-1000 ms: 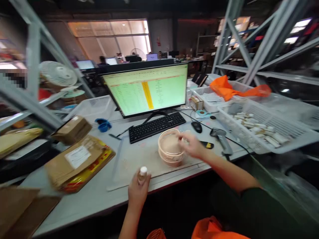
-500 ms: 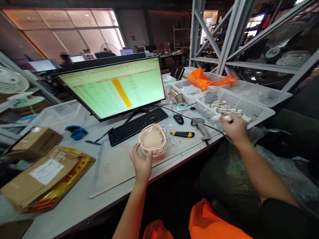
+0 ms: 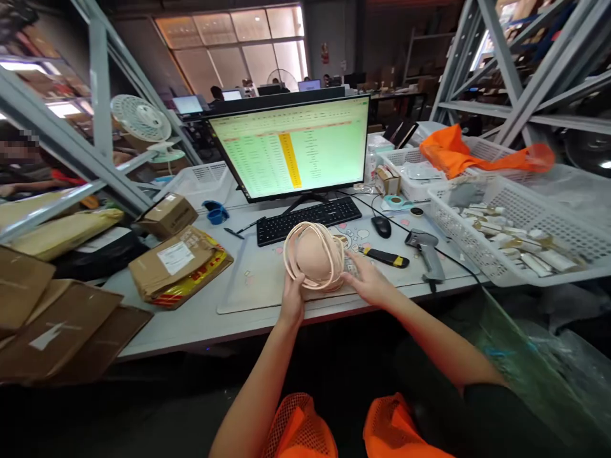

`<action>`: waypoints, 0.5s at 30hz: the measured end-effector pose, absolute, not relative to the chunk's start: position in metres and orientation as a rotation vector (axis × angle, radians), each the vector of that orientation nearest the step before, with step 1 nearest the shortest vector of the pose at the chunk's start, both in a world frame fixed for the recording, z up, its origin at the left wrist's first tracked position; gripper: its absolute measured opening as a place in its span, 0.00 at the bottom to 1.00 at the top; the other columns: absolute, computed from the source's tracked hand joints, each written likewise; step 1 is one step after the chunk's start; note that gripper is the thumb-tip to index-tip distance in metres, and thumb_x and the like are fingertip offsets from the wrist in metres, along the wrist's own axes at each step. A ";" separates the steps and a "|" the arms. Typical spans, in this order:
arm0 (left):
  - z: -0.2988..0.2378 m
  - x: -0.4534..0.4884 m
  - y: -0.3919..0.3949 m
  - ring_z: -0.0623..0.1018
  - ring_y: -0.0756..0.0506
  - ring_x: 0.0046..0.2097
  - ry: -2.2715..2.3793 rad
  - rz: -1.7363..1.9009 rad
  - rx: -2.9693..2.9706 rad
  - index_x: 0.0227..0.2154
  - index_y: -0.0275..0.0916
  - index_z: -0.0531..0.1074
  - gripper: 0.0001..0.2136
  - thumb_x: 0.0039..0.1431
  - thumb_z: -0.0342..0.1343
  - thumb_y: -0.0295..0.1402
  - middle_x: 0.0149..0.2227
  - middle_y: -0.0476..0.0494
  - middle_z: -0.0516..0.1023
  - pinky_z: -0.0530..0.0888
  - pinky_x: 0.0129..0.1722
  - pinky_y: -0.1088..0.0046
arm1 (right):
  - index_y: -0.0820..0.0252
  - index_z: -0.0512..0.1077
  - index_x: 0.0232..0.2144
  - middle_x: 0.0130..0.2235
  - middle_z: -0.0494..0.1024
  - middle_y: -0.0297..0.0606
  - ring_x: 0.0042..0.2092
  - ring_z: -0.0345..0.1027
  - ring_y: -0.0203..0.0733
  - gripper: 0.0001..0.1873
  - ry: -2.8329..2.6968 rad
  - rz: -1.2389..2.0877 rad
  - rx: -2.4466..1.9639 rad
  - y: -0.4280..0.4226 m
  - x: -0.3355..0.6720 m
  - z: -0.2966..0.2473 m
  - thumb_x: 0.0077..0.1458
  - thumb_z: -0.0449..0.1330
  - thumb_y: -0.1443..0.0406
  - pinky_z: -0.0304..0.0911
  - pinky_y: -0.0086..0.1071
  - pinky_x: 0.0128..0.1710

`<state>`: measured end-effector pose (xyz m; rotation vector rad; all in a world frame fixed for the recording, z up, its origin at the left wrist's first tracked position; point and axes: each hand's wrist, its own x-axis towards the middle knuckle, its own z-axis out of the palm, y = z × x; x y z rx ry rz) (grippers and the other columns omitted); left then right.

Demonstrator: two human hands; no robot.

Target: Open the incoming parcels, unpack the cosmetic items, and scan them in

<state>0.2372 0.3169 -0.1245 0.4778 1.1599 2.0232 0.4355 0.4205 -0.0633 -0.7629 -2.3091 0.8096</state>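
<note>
A beige bundle [image 3: 314, 254] with a smooth rounded middle and several pale loops around it is held just above the desk mat's front part; its exact kind is unclear. My left hand [image 3: 293, 299] grips its lower left edge, thumb over the rim. My right hand [image 3: 366, 280] holds it from the right, with the fingers partly hidden behind it. Beyond it lies a black keyboard [image 3: 305, 221]. Right of my right hand are a black and yellow utility knife [image 3: 386, 257] and a grey barcode scanner [image 3: 426, 254].
A monitor [image 3: 296, 146] stands behind the keyboard, a mouse [image 3: 381, 226] beside it. At the right, a white plastic basket [image 3: 506, 280] holds several small white pieces. Cardboard parcels [image 3: 172, 264] lie at the left, near a blue holder [image 3: 216, 213]. Metal rack posts [image 3: 102, 95] flank the desk.
My right hand has come from the basket to the beige bundle; the white piece it held is no longer seen in it. The bundle's rounded middle now faces me. The view has turned left.
</note>
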 end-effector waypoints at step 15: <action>-0.060 0.128 0.345 0.60 0.33 0.75 0.638 1.977 0.424 0.65 0.41 0.70 0.34 0.62 0.58 0.56 0.67 0.38 0.73 0.55 0.75 0.50 | 0.43 0.51 0.76 0.74 0.60 0.33 0.75 0.53 0.48 0.36 -2.093 1.390 -0.254 0.492 0.309 -0.066 0.71 0.53 0.54 0.48 0.53 0.75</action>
